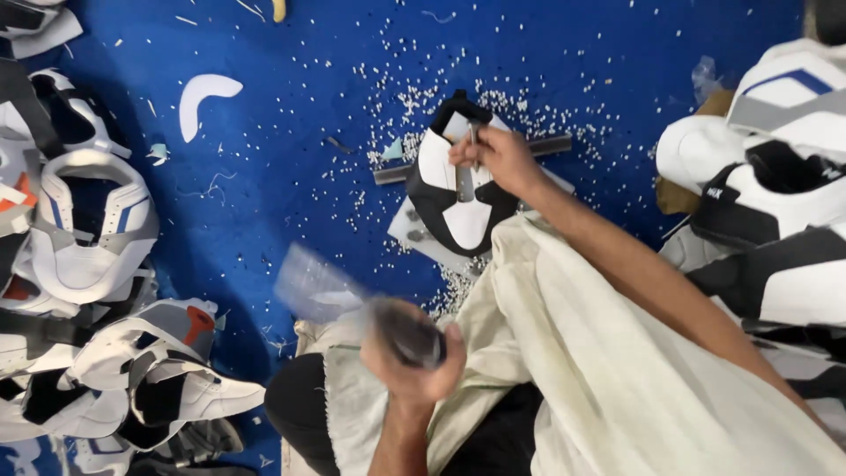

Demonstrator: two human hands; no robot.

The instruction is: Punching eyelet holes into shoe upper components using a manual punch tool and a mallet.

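A black-and-white shoe upper lies on a pale board across a grey metal bar on the blue surface. My right hand pinches a thin metal punch upright on the upper's top part. My left hand is raised nearer my lap, closed round a motion-blurred tool with a dark head and a pale blurred part stretching up to the left. The two hands are well apart.
Several white, grey and black shoe uppers are piled along the left edge and at the right. Small white punched bits litter the blue surface. A white crescent piece lies upper left. A cream cloth covers my lap.
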